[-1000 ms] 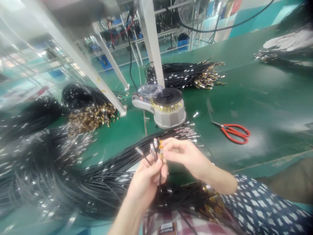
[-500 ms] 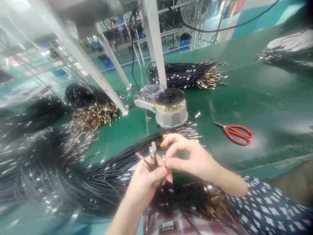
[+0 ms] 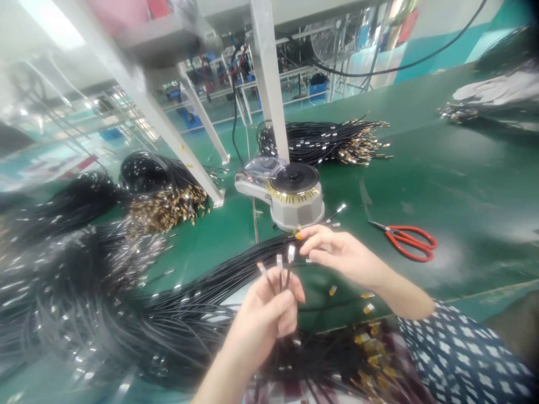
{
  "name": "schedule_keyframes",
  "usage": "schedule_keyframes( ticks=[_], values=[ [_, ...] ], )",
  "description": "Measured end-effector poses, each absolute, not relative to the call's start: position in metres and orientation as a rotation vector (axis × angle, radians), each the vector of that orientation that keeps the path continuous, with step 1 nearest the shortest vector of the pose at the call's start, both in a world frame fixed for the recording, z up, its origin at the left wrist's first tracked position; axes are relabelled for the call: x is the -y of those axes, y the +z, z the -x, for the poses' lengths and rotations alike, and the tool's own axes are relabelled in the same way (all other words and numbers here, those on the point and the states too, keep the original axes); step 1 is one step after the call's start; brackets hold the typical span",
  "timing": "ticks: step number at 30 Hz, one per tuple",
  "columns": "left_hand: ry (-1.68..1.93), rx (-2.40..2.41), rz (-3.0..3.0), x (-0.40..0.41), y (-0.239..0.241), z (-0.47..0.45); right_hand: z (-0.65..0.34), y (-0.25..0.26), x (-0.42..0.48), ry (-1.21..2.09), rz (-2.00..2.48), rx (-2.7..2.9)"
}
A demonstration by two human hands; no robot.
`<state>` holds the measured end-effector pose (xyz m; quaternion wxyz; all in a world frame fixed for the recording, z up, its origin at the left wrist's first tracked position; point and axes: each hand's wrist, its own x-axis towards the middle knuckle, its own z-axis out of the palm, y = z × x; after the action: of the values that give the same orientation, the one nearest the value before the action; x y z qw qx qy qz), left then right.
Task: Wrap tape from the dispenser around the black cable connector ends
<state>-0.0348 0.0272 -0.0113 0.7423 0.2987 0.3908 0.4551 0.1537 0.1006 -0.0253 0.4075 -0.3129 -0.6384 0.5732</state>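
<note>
The left hand [image 3: 272, 306] grasps several cable ends [image 3: 291, 256] between its fingers, while the right hand [image 3: 347, 255], fingers loosely extended, carries a yellow piece [image 3: 298, 235] on one fingertip.

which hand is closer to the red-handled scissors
The right hand. It is just left of the red-handled scissors, not touching them. The left hand is farther left and lower in the view, holding black cables.
</note>
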Motion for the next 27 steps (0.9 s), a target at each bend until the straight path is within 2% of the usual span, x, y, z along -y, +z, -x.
schedule_keyframes(
  ticks=[9, 15, 20, 21, 24, 27],
  values=[
    [1.104, -1.014, -0.688, -0.026, -0.015, 0.017, -0.127, -0.014, -0.083, 1.29, 0.9, 1.541],
    [1.588, -1.148, -0.526, -0.02, 0.004, 0.038, -0.137, -0.012, -0.082, 1.269, 0.986, 1.545],
    [1.846, -1.286, -0.816, -0.004, 0.034, 0.051, -0.143, -0.004, -0.073, 1.153, 1.035, 1.818],
    [1.754, -1.36, -0.835, -0.005, 0.034, 0.048, -0.142, -0.003, -0.071, 1.123, 1.034, 1.852],
    [1.184, -1.341, -0.918, -0.016, 0.02, 0.034, -0.139, 0.0, -0.068, 1.067, 1.004, 1.905],
    [1.088, -1.229, -0.847, -0.028, 0.001, 0.022, -0.138, -0.001, -0.068, 1.065, 0.964, 1.927]
  ],
)
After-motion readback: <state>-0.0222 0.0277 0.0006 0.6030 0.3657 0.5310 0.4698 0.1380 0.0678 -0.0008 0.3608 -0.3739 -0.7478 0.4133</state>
